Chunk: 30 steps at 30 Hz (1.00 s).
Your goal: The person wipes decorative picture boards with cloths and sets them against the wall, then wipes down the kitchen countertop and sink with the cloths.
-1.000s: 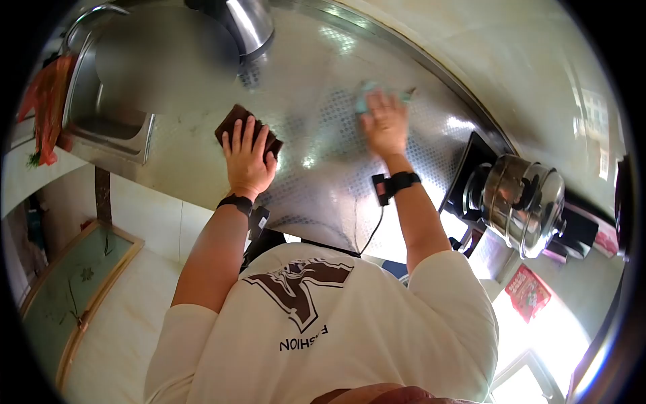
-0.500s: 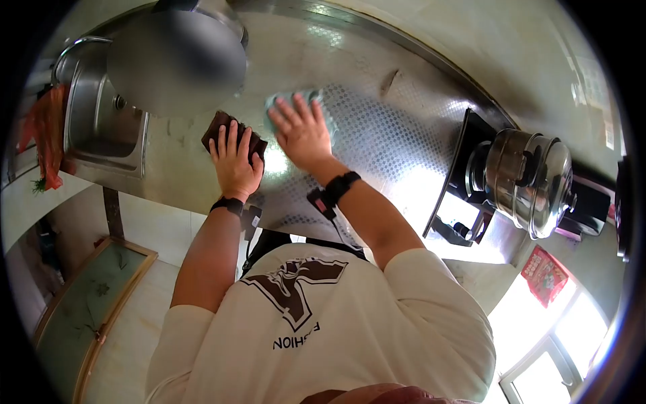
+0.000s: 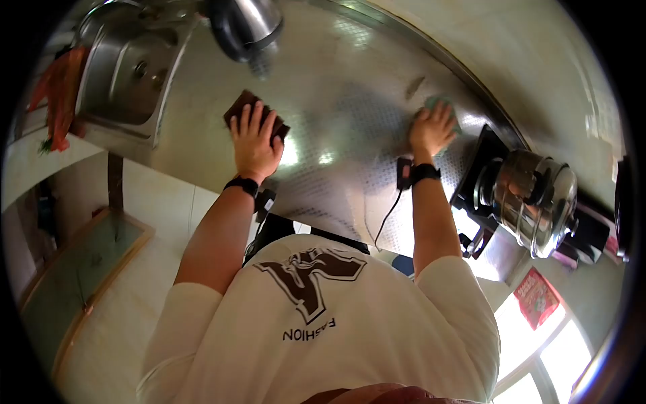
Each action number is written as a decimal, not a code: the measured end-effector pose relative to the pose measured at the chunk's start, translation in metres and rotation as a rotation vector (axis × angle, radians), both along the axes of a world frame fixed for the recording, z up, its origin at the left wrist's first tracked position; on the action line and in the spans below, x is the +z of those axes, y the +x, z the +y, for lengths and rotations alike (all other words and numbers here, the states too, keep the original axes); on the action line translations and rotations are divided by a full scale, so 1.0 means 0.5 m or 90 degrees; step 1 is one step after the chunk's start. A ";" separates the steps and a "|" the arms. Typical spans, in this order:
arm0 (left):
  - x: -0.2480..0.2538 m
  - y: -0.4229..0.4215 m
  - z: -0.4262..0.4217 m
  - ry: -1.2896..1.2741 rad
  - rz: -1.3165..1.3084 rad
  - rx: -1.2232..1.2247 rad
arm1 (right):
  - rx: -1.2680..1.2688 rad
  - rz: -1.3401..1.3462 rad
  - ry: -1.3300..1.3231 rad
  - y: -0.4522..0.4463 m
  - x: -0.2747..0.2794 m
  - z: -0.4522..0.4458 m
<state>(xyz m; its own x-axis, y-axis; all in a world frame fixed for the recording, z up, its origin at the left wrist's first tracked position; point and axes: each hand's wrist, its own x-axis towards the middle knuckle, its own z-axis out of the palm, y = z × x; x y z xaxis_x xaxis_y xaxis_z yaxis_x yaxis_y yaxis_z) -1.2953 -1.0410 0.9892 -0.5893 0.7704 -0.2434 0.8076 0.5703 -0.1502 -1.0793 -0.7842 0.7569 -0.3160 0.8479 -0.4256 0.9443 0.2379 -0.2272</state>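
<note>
A dark brown folded cloth [image 3: 241, 106] lies on the metal countertop [image 3: 323, 87]. My left hand [image 3: 257, 145] rests on it, fingers spread and stretched out. Farther right, a pale green cloth [image 3: 449, 111] lies near the counter's back edge. My right hand [image 3: 433, 128] presses flat on that cloth with its fingers extended, slightly blurred. Each wrist wears a black band, and a small black box hangs from the right one. The undersides of both cloths are hidden.
A steel sink [image 3: 124, 87] is at the left, with a red plastic bag [image 3: 64, 94] beside it. A silver-and-black kettle [image 3: 245, 27] stands at the back. At the right, a lidded steamer pot [image 3: 531, 202] sits on a black stove [image 3: 481, 168].
My right hand has slid the green cloth far to the right, towards the stove. My left hand stays on the brown cloth. The view has shifted, and the kettle shows clearly now.
</note>
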 end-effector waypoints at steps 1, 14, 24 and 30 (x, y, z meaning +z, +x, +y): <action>0.009 -0.004 -0.014 -0.001 -0.003 0.002 | 0.097 0.043 0.021 -0.033 0.039 -0.055; 0.196 0.297 -0.167 0.028 -0.317 -0.179 | 0.275 0.203 0.002 -0.074 0.397 -0.393; 0.410 -0.037 -0.433 -0.096 -0.048 0.030 | 0.271 0.206 0.020 -0.108 0.444 -0.471; 0.412 -0.251 -0.517 -0.036 0.326 0.389 | 0.264 0.191 0.039 -0.130 0.448 -0.454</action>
<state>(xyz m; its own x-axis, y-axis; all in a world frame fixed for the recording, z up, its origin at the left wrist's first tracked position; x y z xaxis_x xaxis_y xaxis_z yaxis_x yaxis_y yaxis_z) -1.4206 -1.2995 1.1951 -0.9522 0.2700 0.1429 0.1778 0.8702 -0.4595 -1.1443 -1.0110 0.9807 -0.7313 0.6463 -0.2180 0.6633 0.5994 -0.4481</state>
